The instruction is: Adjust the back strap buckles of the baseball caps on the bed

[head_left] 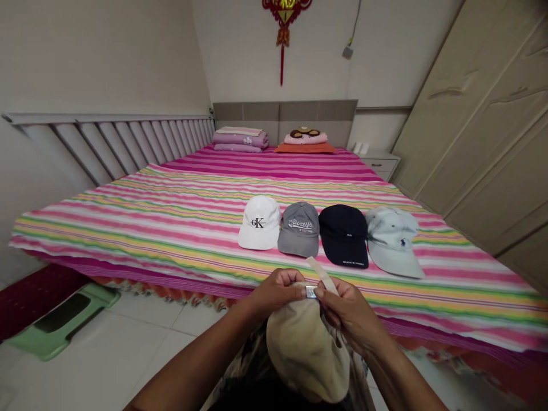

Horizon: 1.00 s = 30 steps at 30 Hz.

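Low in front of me is a beige cap [306, 342], held by its back strap between both hands. My left hand [280, 290] pinches the strap beside a small silver metal buckle [311, 292]. On the buckle's other side, my right hand [342, 305] grips the strap with thumb and fingers closed. The strap's loose end [319, 271] sticks up past the buckle. Just beyond my hands, a white cap [259, 224], a grey cap [298, 231], a navy cap [343, 235] and a pale blue cap [394, 240] lie in a row, brims toward me.
The caps rest on a bed with a striped sheet [171, 220]. Folded purple bedding [240, 141] and a pink pillow stack [306, 140] sit by the headboard [257, 111]. A metal rail [128, 137] runs left, a green stool [64, 319] stands lower left, a nightstand [381, 162] right.
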Available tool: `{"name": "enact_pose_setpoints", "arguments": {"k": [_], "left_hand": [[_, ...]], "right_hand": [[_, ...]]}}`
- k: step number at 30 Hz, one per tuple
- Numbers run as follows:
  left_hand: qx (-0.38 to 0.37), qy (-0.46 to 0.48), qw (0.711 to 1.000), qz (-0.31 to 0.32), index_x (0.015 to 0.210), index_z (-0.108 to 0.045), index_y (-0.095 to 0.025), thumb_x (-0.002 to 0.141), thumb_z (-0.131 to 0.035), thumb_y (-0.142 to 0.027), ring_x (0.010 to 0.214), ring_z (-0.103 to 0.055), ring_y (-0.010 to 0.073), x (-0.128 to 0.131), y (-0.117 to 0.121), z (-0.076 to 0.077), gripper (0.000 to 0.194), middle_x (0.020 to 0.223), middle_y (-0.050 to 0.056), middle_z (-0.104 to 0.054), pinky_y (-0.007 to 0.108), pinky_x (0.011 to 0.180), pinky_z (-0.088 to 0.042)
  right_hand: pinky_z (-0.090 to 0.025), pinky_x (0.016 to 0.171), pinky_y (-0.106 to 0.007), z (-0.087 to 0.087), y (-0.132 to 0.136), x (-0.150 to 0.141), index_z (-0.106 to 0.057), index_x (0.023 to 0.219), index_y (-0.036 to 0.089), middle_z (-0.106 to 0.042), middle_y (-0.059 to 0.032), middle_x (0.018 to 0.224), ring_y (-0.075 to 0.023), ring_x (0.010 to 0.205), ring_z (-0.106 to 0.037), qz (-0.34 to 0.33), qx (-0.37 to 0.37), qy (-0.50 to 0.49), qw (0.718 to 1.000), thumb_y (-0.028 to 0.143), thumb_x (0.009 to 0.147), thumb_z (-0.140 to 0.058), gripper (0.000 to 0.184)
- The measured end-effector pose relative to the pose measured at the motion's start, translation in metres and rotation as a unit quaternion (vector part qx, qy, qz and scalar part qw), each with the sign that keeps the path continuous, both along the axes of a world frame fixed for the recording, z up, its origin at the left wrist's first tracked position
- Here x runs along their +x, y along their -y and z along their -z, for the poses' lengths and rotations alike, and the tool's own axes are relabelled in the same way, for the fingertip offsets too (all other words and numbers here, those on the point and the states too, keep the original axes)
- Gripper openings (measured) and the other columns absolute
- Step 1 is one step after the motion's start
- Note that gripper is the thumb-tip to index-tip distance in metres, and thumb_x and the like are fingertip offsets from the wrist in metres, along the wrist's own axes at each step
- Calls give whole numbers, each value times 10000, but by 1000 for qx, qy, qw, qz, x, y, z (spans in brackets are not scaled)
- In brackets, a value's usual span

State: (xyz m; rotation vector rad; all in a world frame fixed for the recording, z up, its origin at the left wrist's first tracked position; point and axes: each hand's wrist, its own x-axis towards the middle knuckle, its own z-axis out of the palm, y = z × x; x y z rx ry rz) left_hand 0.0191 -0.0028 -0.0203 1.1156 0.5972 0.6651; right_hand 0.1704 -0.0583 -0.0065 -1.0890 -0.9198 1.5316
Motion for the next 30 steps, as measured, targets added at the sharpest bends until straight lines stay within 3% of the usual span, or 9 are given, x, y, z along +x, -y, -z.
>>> {"name": "enact_pose_setpoints", "arguments": {"k": [4,8,13,18,22,24,26,30], "left_hand": [[63,-4,998,-1,771,-538,-115,605,-707,-354,545,-439,53,0,0,4,337,645,-12,-517,173,528,-335],[196,16,980,-30,947,-555,-153,592,-725,-260,787,-527,130,0,2,7,408,871,47,-571,228,707,-390],[365,-90,919,-123,836,-628,-156,638,-686,-271,767,-567,166,1,7,1,236,822,64,-629,255,718,-404],[474,-141,858,-135,864,-635,-171,676,-627,-240,780,-589,180,-1,10,0,200,835,88,-647,265,720,-419],[523,-157,828,-130,892,-635,-177,690,-603,-223,831,-593,194,-5,9,3,210,864,101,-658,293,795,-409],[519,-149,832,-127,887,-643,-180,684,-614,-222,834,-598,194,-7,8,3,209,865,98,-667,308,838,-394],[477,-133,859,-126,867,-655,-187,668,-636,-223,830,-604,193,-9,7,2,203,863,89,-674,311,848,-392],[247,-36,958,-143,810,-653,-158,635,-680,-256,810,-611,194,-9,5,6,203,859,87,-680,298,756,-435]], "right_hand": [[-113,342,-179,1,-1,0,-475,591,152,-335,103,310,-13,290,-196,-15,-16,-41,999,378,617,-695,316],[-123,338,-180,1,-1,-2,-446,570,162,-334,101,319,-12,290,-192,-25,-19,-76,997,384,630,-689,336],[-125,344,-179,2,-2,-4,-433,579,166,-331,104,316,-12,294,-195,-15,-11,-76,997,363,651,-681,325],[-106,353,-184,6,-1,-5,-475,612,149,-350,100,317,-15,300,-206,-6,1,-32,999,369,637,-690,309],[-91,355,-192,8,-1,-8,-476,622,150,-357,95,326,-19,308,-199,-1,1,-6,1000,430,640,-681,348],[-92,358,-195,7,0,-10,-468,618,155,-352,93,327,-24,309,-200,-1,3,-3,1000,458,642,-675,368],[-100,361,-196,6,0,-11,-459,614,162,-344,92,326,-29,310,-203,-3,5,-11,1000,472,655,-662,373],[-183,375,-192,3,3,-10,-505,688,165,-357,81,343,-50,326,-230,8,17,-48,999,501,746,-553,345]]}}
